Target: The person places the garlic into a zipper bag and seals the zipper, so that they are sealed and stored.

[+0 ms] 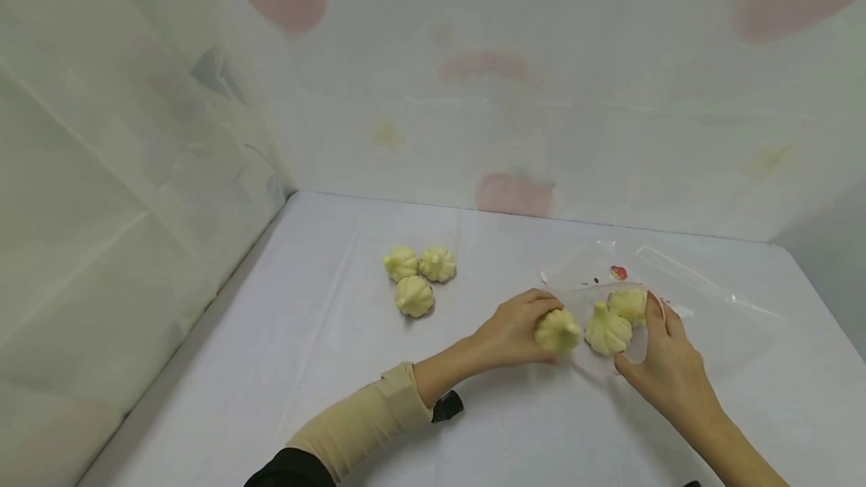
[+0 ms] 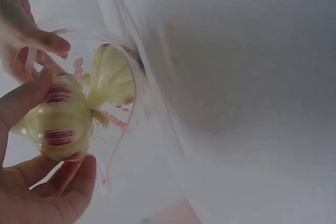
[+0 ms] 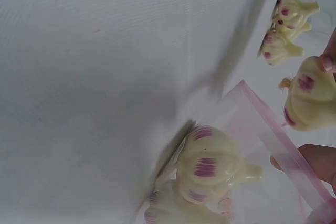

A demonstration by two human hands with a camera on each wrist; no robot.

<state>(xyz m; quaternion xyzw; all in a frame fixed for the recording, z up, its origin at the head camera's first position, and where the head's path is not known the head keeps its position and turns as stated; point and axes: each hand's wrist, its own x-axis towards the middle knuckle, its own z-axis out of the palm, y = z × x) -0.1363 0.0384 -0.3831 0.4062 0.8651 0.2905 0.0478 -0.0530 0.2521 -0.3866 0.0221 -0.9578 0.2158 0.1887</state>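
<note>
A pale garlic bulb (image 1: 558, 331) with purple streaks is in my left hand (image 1: 517, 329), gripped between thumb and fingers at the mouth of a clear plastic bag (image 1: 717, 322). In the left wrist view this bulb (image 2: 65, 121) overlaps the bag's pink-edged opening. My right hand (image 1: 670, 370) holds the bag's rim, its thumb and fingers spread along the opening. Inside the bag lie two bulbs, one garlic bulb (image 1: 607, 331) in front and another garlic bulb (image 1: 628, 305) behind it. The right wrist view shows them resting low in the bag (image 3: 262, 111).
Three more garlic bulbs (image 1: 415, 296) sit grouped on the white-covered table (image 1: 325, 322), left of my hands. A printed cloth (image 1: 609, 134) hangs along the table's back edge, and another cloth wall (image 1: 135, 209) stands at the left.
</note>
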